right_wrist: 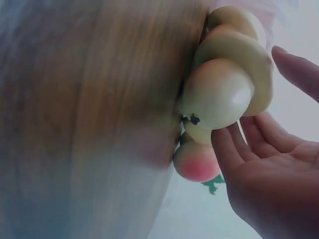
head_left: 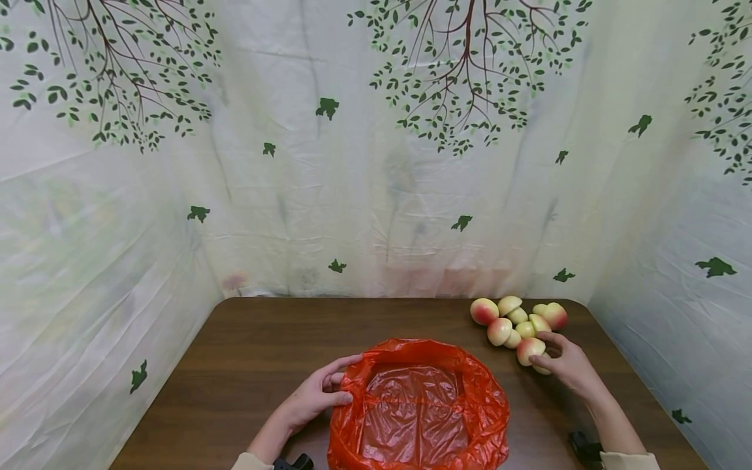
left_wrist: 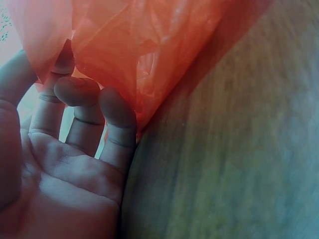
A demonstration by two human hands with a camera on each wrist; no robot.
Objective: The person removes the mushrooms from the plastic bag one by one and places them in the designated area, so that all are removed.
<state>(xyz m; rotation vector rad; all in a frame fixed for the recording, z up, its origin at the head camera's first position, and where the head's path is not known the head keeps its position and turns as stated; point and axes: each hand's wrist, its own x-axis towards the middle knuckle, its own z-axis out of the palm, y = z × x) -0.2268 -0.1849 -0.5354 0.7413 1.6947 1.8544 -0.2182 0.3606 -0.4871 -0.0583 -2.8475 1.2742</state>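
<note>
An open red plastic bag (head_left: 420,405) lies on the brown table (head_left: 264,339) near its front edge. My left hand (head_left: 345,378) pinches the bag's left rim between thumb and fingers; the left wrist view shows the fingers (left_wrist: 117,112) curled against the red film (left_wrist: 149,45). To the right, several peaches (head_left: 511,316) lie in a pile. My right hand (head_left: 555,356) reaches round the nearest peach (head_left: 529,349). In the right wrist view a fingertip (right_wrist: 222,137) touches that peach (right_wrist: 217,94), while the thumb stands slightly apart from it.
A white sheet printed with trees and leaves (head_left: 376,163) walls in the table at the back and on both sides. Bare tabletop shows left of the bag and behind it. The pile sits close to the back right corner.
</note>
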